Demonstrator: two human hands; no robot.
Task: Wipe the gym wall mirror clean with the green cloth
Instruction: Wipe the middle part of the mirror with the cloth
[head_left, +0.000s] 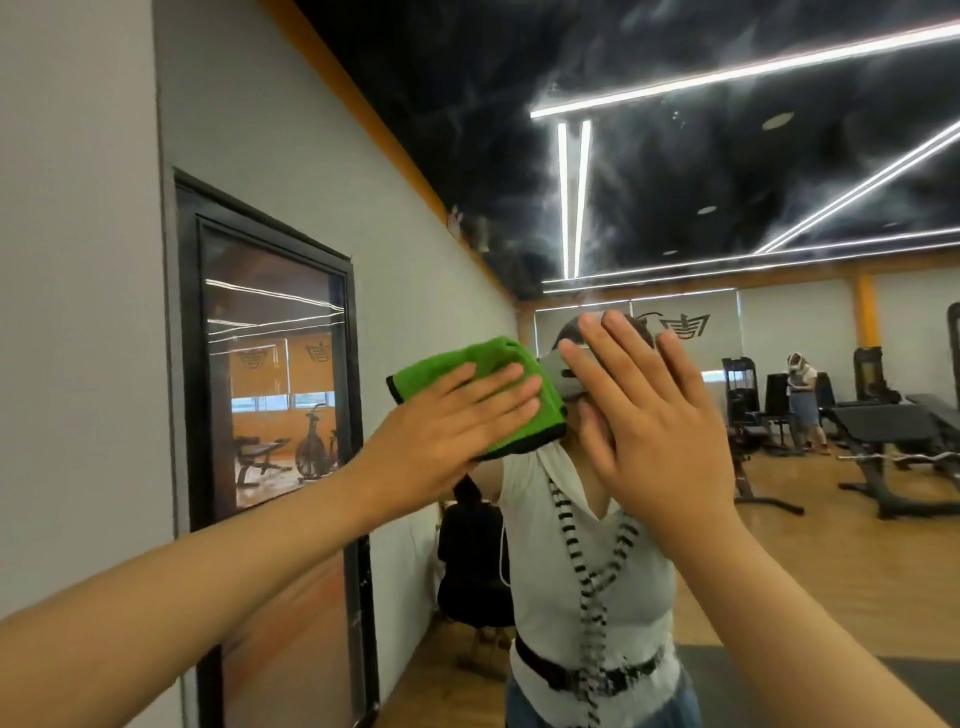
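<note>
Cloth (496, 358) under left hand (451, 422), against mirror (727, 182)

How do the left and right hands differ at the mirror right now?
The left hand presses the green cloth against the mirror; the right hand holds nothing. The left hand's fingers lie together, angled rightward; the right hand's are spread, pointing up. Both are open, fingers straight.
</note>
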